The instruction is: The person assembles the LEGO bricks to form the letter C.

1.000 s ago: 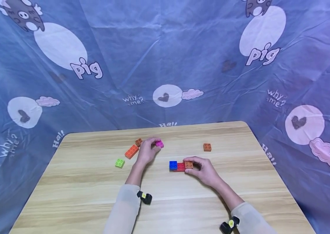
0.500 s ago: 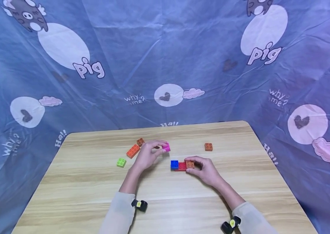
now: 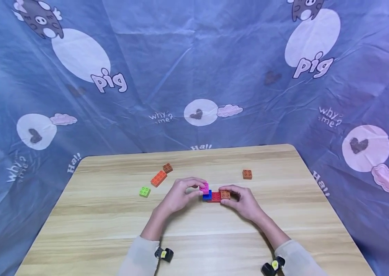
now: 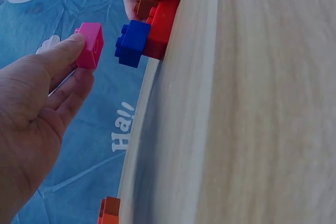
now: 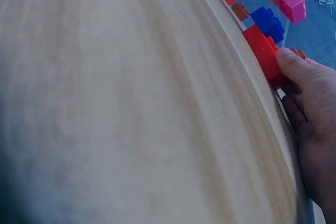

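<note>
My left hand (image 3: 177,196) pinches a pink building brick (image 4: 92,45) between thumb and fingers. In the left wrist view that brick is held apart from the blue brick (image 4: 132,43), with a gap between them. The blue brick sits on the left end of a longer red brick (image 3: 216,197), overhanging it a little. On the red brick's right end is a brown brick (image 3: 225,194). My right hand (image 3: 244,201) grips the brown brick's end of this stack, thumb at the near side and fingers at the far side. The red brick rests on the table.
On the wooden table (image 3: 194,237), a lime green brick (image 3: 144,192), a long orange brick (image 3: 158,178) and a small brown brick lie to the left. Another brown brick (image 3: 247,174) lies at the back right. A blue printed cloth (image 3: 167,76) hangs behind the table.
My left hand has carried the pink brick from the back of the table rightward and nearer, up to above the blue brick. My right hand has kept its grip on the stack.
</note>
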`<act>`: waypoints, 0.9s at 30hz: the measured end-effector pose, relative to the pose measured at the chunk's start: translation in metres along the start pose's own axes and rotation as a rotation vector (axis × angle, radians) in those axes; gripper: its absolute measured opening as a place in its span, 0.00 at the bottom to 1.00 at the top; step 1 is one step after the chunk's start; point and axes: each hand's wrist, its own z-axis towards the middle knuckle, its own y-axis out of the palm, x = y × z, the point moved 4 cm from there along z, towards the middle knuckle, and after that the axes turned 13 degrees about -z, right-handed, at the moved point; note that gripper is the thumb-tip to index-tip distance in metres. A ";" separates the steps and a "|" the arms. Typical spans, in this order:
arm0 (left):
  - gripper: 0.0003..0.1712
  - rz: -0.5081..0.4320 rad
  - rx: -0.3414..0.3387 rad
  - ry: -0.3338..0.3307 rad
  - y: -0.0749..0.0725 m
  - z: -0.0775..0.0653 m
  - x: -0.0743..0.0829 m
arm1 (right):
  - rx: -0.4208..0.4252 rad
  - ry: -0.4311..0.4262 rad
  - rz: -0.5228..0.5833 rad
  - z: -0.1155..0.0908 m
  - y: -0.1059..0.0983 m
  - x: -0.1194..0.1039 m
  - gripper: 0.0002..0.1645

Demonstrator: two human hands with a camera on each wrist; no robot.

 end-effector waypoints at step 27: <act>0.12 -0.041 -0.049 -0.023 0.012 -0.001 -0.008 | 0.028 -0.029 0.009 0.000 0.002 0.004 0.26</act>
